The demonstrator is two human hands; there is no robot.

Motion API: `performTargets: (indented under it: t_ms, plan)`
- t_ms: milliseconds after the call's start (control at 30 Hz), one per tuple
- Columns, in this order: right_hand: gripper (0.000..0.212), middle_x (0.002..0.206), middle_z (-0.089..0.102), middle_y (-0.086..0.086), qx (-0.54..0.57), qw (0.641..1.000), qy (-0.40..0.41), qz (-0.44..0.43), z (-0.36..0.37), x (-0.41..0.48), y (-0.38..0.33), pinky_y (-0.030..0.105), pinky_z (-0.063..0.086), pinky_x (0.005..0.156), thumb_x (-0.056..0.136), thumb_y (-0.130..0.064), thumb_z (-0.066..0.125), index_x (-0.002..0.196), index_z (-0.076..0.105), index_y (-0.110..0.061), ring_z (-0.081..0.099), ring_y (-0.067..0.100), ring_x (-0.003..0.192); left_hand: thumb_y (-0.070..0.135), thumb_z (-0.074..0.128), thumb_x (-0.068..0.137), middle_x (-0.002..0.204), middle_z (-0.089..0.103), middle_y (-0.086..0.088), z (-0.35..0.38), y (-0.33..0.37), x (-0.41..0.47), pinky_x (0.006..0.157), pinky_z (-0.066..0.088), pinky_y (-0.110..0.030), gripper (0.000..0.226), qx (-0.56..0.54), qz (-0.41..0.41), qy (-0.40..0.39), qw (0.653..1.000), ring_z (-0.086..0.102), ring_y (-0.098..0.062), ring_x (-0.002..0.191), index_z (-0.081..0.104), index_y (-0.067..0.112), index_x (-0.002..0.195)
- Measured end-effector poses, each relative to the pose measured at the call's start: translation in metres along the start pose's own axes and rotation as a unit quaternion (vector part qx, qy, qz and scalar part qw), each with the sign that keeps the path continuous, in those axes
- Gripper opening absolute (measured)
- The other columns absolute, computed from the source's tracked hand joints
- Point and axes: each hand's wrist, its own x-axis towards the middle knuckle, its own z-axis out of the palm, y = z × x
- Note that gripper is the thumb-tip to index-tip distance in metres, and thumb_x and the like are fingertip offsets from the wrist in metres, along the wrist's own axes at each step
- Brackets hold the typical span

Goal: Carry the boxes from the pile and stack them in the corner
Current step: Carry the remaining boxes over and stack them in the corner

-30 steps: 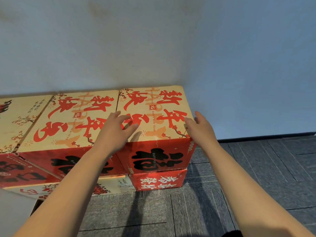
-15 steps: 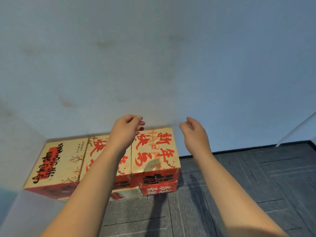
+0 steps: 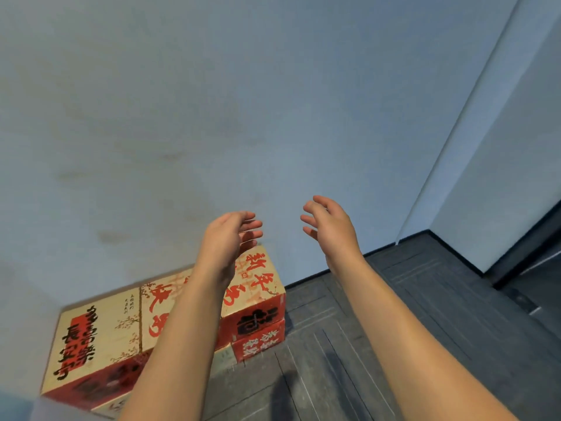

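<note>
The left forearm [image 3: 182,329] runs right across the middle box [image 3: 154,308] in the lower left of the frame, so most of its lid print and red front is covered. The bottom layer of boxes [image 3: 258,344] only peeks out under the top row, can't count them. The small black print on the left box [image 3: 91,338] is too tiny to read. That forearm and the right forearm [image 3: 409,344] both get chopped by the bottom edge, and the lower-left corner is just blur.

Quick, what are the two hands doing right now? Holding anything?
Left hand: open, fingers relaxed, holding nothing, raised above the boxes.
Right hand: open, fingers loosely spread, holding nothing.
</note>
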Motion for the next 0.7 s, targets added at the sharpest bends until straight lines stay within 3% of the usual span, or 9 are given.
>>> performTargets:
  t_ms: [200, 267, 367, 567, 700]
  plan:
    - [0.045, 0.133, 0.065, 0.003, 0.036, 0.994, 0.106, 0.009, -0.071, -0.082, 0.006, 0.038, 0.057, 0.103, 0.103, -0.029, 0.06, 0.146, 0.053, -0.017, 0.068, 0.014, 0.116, 0.025, 0.049, 0.104, 0.106, 0.074, -0.012, 0.044, -0.011, -0.062, 0.082, 0.058, -0.035, 0.025, 0.017, -0.019, -0.117, 0.993, 0.072, -0.025, 0.098, 0.067, 0.009, 0.108]
    - [0.045, 0.132, 0.066, 0.003, 0.052, 0.987, 0.152, 0.007, -0.107, -0.109, 0.006, 0.038, 0.057, 0.103, 0.103, -0.028, 0.061, 0.146, 0.054, -0.016, 0.069, 0.014, 0.115, 0.024, 0.05, 0.103, 0.105, 0.075, -0.012, 0.076, -0.015, -0.089, 0.085, 0.058, -0.035, 0.024, 0.018, -0.028, -0.175, 0.984, 0.072, -0.023, 0.092, 0.067, 0.008, 0.107]
    - [0.046, 0.132, 0.067, 0.005, 0.068, 0.974, 0.217, 0.009, -0.17, -0.156, 0.009, 0.035, 0.058, 0.099, 0.103, -0.028, 0.06, 0.146, 0.054, -0.013, 0.07, 0.014, 0.113, 0.021, 0.052, 0.101, 0.099, 0.074, -0.012, 0.128, -0.023, -0.139, 0.077, 0.056, -0.031, 0.02, 0.025, -0.039, -0.248, 0.968, 0.069, -0.02, 0.079, 0.066, 0.007, 0.104]
    - [0.036, 0.126, 0.069, 0.003, 0.096, 0.931, 0.353, -0.01, -0.31, -0.274, 0.02, 0.039, 0.057, 0.101, 0.104, -0.028, 0.059, 0.137, 0.059, -0.015, 0.07, 0.015, 0.112, 0.015, 0.052, 0.099, 0.075, 0.071, -0.005, 0.241, -0.053, -0.257, 0.056, 0.047, -0.023, 0.014, 0.052, -0.035, -0.37, 0.927, 0.06, -0.014, 0.058, 0.063, 0.008, 0.095]
    - [0.035, 0.125, 0.07, 0.003, 0.125, 0.893, 0.432, -0.024, -0.413, -0.374, 0.033, 0.035, 0.059, 0.095, 0.104, -0.029, 0.06, 0.136, 0.06, -0.015, 0.071, 0.019, 0.112, 0.017, 0.054, 0.097, 0.074, 0.072, -0.006, 0.329, -0.09, -0.368, 0.05, 0.048, -0.019, 0.013, 0.071, -0.04, -0.455, 0.887, 0.061, -0.012, 0.054, 0.065, 0.01, 0.093]
